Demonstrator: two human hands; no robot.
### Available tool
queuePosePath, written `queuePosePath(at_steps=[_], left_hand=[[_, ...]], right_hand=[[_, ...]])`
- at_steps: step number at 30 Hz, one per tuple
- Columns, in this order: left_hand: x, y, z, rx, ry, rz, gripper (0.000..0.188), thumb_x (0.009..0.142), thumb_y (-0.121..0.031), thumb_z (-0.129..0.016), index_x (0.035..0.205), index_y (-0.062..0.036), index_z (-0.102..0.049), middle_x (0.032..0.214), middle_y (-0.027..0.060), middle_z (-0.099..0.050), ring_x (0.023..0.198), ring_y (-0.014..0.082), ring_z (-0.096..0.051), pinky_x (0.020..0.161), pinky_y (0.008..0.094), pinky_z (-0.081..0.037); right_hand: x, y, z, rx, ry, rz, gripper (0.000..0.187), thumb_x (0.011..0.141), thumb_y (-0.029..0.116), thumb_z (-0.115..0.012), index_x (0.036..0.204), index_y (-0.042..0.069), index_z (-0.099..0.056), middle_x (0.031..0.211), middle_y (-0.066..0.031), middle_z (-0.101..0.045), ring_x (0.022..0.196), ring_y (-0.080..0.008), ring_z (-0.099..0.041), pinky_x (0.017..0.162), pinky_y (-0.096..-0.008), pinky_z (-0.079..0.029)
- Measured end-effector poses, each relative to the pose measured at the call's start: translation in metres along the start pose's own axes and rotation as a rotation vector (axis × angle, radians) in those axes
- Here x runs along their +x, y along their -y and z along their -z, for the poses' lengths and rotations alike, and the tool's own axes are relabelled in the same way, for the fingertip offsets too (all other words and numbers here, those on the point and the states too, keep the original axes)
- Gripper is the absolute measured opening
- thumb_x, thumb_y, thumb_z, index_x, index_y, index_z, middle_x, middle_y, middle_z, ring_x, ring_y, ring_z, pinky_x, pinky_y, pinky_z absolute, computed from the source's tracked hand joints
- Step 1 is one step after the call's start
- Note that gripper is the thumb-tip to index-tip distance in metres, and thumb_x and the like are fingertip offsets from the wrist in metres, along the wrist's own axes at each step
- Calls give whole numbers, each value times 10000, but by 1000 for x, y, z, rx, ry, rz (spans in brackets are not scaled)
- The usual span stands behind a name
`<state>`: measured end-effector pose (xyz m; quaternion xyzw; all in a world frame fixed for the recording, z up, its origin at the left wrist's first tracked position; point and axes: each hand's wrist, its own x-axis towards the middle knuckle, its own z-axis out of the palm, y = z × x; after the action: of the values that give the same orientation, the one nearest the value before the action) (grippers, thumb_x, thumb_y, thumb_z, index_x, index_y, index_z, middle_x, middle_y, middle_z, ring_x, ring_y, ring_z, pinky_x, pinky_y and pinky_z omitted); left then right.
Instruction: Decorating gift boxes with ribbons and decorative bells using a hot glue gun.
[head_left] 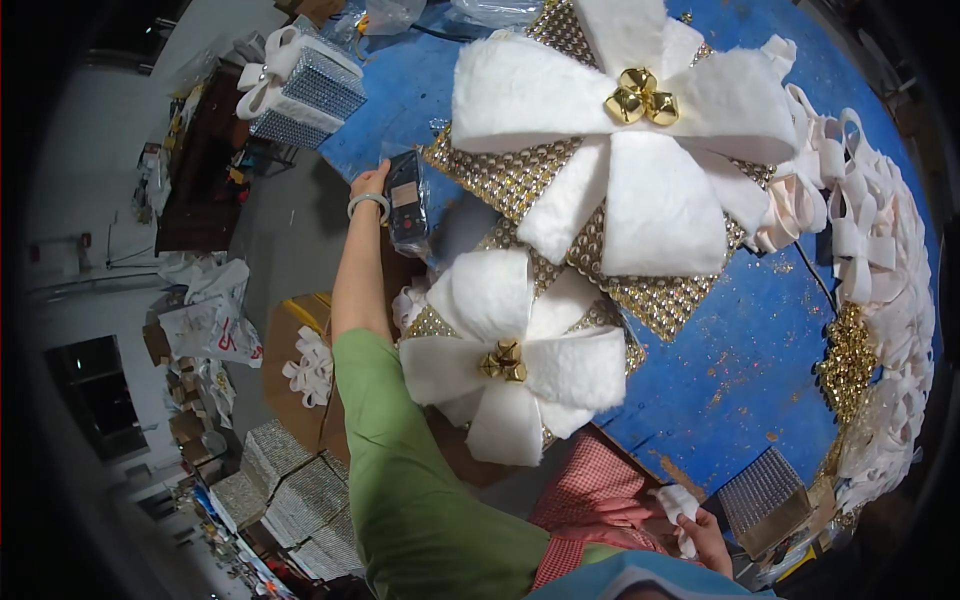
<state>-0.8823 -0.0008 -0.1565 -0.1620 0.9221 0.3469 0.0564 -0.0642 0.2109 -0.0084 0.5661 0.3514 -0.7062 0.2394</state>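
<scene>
My left hand (371, 183), with a pale bangle on the wrist, reaches out to the table's left edge. Its fingers are closed at the side of a black handheld device (407, 200) in a clear plastic bag. Low on the right, my right hand (710, 543) grips a crumpled white piece of cloth or tissue (680, 508). Between my arms sits a gold-studded gift box with a fluffy white bow (575, 365) and gold bells (503, 361). Beyond it stands a larger box with a similar white bow (660, 205) and gold bells (641, 97).
White ribbon bows (868, 250) pile along the right of the blue table (735, 350), beside a heap of gold bells (846, 365). A silver-studded box (765, 490) stands near my right hand. Another silver box (310, 95) with a white bow is far left. Silver boxes (300, 500) are stacked at lower left.
</scene>
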Motion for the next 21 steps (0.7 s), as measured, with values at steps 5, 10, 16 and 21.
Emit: queuePosePath(at_steps=[5,10,16,21], left_hand=[[1,-2,-4,-5,81,24,435,706,-453,-714,906,-69,-677,948,66,-659,865,205,-608,788,345,-461],[-2,3,5,-279,107,128,386,785,-415,-669,903,-47,-666,848,32,-627,700,145,-547,659,311,-442],[-4,0,10,-336,202,176,330,803,-390,-660,739,-68,-630,674,-11,-563,578,101,-471,539,272,-367],[-13,0,13,-353,270,157,254,803,-390,-666,744,-150,-606,580,-46,-487,479,73,-406,450,229,-289]], right_hand=[[-3,14,-12,73,-17,-13,115,834,107,-626,896,10,-613,631,-23,-616,512,-89,-552,468,-234,-419],[-9,15,-18,34,-131,-25,117,835,103,-626,906,10,-615,632,-22,-614,519,-93,-559,472,-241,-425],[-14,20,-27,-33,-152,39,108,832,109,-633,885,16,-622,635,-17,-613,519,-84,-553,475,-236,-420],[-18,32,-34,6,-56,-19,103,831,112,-632,894,31,-627,638,-11,-611,523,-76,-547,471,-228,-408]])
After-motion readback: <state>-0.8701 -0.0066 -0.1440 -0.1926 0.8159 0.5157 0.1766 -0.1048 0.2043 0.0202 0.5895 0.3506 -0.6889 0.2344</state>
